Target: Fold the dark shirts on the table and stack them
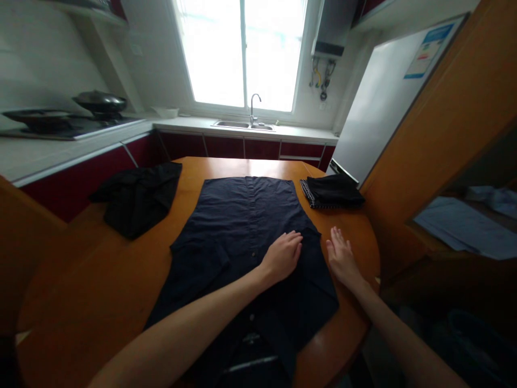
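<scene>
Head view: dark navy shirt (230, 215) spread flat at middle of wooden table (100, 280), hem far, collar near, button line running lengthwise. Left hand (283, 254) open, palm down on right part of shirt, fingers slightly bent. Right hand (342, 260) open, fingers extended, just beside shirt's right edge; contact with cloth hard to tell. Black garment (139, 199) lies loosely bunched at left; folded dark clothes (333, 191) stacked at far right. Sink (232, 124) beyond table.
</scene>
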The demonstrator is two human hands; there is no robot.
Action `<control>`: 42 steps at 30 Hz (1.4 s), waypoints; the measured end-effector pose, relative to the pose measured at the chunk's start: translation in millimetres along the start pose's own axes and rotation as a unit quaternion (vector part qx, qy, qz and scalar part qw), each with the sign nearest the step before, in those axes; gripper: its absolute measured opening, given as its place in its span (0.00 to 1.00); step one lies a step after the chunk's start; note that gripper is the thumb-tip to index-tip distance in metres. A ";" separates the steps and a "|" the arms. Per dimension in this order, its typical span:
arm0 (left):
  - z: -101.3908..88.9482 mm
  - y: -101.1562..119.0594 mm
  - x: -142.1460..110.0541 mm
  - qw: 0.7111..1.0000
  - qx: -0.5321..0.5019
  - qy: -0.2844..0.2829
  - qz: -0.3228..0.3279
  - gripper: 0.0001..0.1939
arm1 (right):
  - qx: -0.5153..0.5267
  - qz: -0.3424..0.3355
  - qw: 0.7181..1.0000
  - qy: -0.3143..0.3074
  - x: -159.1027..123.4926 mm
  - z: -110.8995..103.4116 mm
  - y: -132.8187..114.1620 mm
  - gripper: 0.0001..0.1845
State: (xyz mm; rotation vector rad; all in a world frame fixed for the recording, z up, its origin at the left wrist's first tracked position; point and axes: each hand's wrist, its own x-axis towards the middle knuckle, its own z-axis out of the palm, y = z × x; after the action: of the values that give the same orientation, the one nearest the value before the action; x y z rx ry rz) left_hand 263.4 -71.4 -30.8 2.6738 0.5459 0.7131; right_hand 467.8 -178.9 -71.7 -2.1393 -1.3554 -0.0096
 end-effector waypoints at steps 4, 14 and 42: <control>-5.2 -13.4 5.6 0.996 -0.012 0.049 -0.072 0.26 | 0.020 -0.014 0.997 0.069 0.3 -7.1 -4.5 0.34; -32.5 -11.7 22.4 0.984 -0.108 0.025 -0.142 0.30 | 0.026 -0.022 0.997 0.076 1.4 -2.0 -0.1 0.34; -116.8 -128.2 -128.5 0.931 0.244 -0.085 -0.257 0.31 | -0.122 -0.131 0.977 -0.116 23.3 31.6 -54.4 0.36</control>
State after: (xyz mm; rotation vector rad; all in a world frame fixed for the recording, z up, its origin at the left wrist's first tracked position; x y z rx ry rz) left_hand 63.0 8.4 -37.2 2.7721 1.4623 0.2054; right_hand 424.6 -128.2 -64.3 -2.1943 -1.8506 -0.0335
